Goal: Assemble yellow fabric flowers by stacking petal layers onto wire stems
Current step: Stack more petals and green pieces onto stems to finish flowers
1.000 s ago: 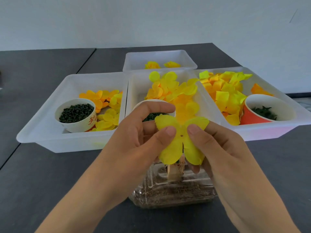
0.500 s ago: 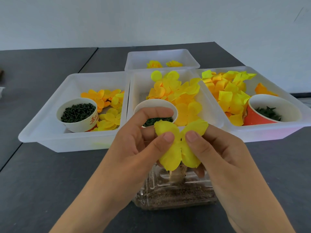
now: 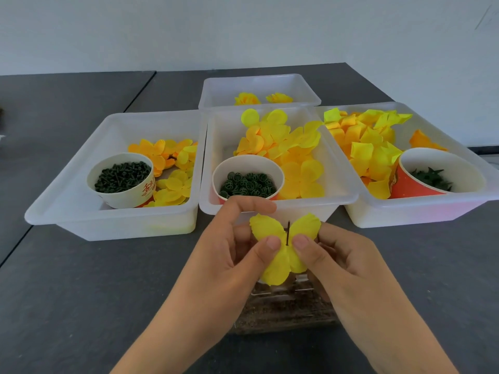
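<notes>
Both hands are pinched on one yellow petal layer [image 3: 280, 248] at lower centre of the frame: left hand [image 3: 229, 255] thumb on one side, right hand [image 3: 340, 263] thumb on the other. A dark wire stem [image 3: 287, 233] is seen poking up through the middle hole. Trouble is possible: if uneven pressure is applied, the thin fabric could be torn at the hole, or the wire bent sideways. More petals are kept in the centre tray [image 3: 343, 184].
</notes>
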A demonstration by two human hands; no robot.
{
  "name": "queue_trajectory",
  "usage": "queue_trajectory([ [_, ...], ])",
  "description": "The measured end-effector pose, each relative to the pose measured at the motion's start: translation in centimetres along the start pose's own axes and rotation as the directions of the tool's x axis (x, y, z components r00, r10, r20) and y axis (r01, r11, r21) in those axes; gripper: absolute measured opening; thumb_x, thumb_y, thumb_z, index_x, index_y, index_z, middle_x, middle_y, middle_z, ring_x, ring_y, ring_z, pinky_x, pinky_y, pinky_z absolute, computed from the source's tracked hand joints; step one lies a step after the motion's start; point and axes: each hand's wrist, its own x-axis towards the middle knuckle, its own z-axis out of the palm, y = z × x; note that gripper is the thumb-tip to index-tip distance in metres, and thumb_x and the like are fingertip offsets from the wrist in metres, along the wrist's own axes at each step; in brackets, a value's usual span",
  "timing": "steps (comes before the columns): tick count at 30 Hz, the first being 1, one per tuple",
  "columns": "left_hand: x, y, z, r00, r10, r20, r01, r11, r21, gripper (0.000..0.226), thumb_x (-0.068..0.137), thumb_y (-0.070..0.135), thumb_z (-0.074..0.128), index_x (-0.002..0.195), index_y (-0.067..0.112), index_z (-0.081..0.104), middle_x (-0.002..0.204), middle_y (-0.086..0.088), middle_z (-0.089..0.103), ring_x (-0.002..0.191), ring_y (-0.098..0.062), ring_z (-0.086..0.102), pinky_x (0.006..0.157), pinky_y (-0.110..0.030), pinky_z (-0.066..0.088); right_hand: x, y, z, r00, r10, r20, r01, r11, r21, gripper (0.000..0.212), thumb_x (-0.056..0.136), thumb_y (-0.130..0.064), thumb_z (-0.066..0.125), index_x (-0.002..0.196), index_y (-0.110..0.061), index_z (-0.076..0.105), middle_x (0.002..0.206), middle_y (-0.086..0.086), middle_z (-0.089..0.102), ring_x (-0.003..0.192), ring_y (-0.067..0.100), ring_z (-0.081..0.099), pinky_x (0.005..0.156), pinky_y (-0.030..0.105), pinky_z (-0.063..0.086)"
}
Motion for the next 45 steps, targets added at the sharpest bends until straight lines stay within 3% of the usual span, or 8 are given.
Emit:
queue_trajectory([
  [6,-0.3,-0.8,0.2,0.997,-0.071,-0.041,0.073,0.996,0.056,0.027,0.085,0.030,0.061,0.111,0.034,0.056,0.083,-0.008,0.071,0.074,-0.020,0.066,0.067,-0.030,0.053,-0.1,0.7,0.0,0.997,0.050,-0.057,-0.054,0.996,-0.070,0.035,0.071,-0.058,0.051,0.079,-0.030,0.070,0.070,-0.001,0.066,0.072,0.022,0.060,0.075,0.045,0.051],
  [11,-1.0,-0.5,-0.1,0.982,0.059,-0.179,0.038,0.869,0.494,0.032,0.085,0.063,0.042,0.113,0.049,0.048,0.104,0.024,0.057,0.102,0.001,0.057,0.076,-0.017,0.049,-0.1,0.5,-0.9,0.995,0.057,-0.080,-0.071,0.982,-0.177,0.036,0.068,-0.065,0.047,0.081,-0.035,0.062,0.068,-0.009,0.062,0.054,0.001,0.051,0.051,0.017,0.039],
  [17,-0.7,0.9,1.7,0.965,0.255,-0.054,-0.211,0.884,0.417,0.029,0.087,0.049,0.059,0.113,0.036,0.061,0.119,0.024,0.061,0.119,0.001,0.054,0.084,-0.017,0.048,2.4,-1.2,-3.5,0.968,-0.125,-0.217,0.037,0.928,-0.370,0.012,0.085,-0.040,0.053,0.084,-0.030,0.059,0.076,-0.012,0.060,0.054,0.004,0.052,0.048,0.015,0.039],
  [22,1.2,0.0,3.3,0.986,0.164,0.036,-0.168,0.958,0.231,0.009,0.091,0.020,0.066,0.091,0.028,0.068,0.082,0.011,0.070,0.085,-0.008,0.066,0.076,-0.015,0.048,9.5,-3.1,-4.0,0.955,-0.293,-0.053,0.219,0.811,-0.542,0.013,0.090,-0.022,0.057,0.079,-0.024,0.063,0.075,-0.009,0.060,0.066,0.014,0.052,0.062,0.027,0.041],
  [27,1.6,-1.8,3.9,0.997,0.070,0.013,-0.072,0.970,0.233,0.011,0.091,0.020,0.067,0.087,0.031,0.067,0.070,0.014,0.065,0.067,-0.001,0.062,0.063,-0.009,0.045,16.1,-1.4,-1.9,0.927,-0.137,0.349,0.361,0.577,-0.732,0.015,0.088,-0.011,0.058,0.088,-0.021,0.069,0.084,-0.005,0.061,0.065,-0.007,0.049,0.057,0.006,0.035],
  [32,1.6,-2.5,3.9,0.990,0.136,-0.041,-0.114,0.936,0.334,0.007,0.087,0.030,0.065,0.089,0.036,0.065,0.071,0.017,0.065,0.065,-0.006,0.061,0.062,-0.016,0.050,18.4,0.3,0.4,0.811,-0.023,0.585,0.521,0.485,-0.703,0.015,0.084,-0.010,0.064,0.099,-0.013,0.066,0.080,-0.005,0.057,0.067,0.000,0.048,0.057,0.008,0.035],
  [37,1.7,-2.6,3.8,0.989,0.140,-0.053,-0.115,0.936,0.333,0.008,0.084,0.027,0.066,0.087,0.034,0.065,0.070,0.021,0.064,0.060,-0.001,0.059,0.056,-0.007,0.043,18.7,1.2,1.8,0.746,-0.055,0.664,0.590,0.518,-0.620,0.012,0.077,-0.007,0.069,0.087,-0.007,0.062,0.071,-0.016,0.043,0.065,-0.007,0.046,0.058,0.009,0.037],
  [45,1.9,-2.6,3.5,0.993,0.121,-0.014,-0.111,0.947,0.301,0.007,0.084,0.028,0.068,0.088,0.033,0.065,0.071,0.022,0.065,0.062,-0.001,0.060,0.057,-0.010,0.046,19.0,1.1,2.0,0.772,-0.003,0.636,0.539,0.536,-0.650,0.015,0.081,-0.014,0.070,0.073,-0.009,0.057,0.073,0.001,0.055,0.068,0.013,0.049,0.057,0.019,0.034],
])
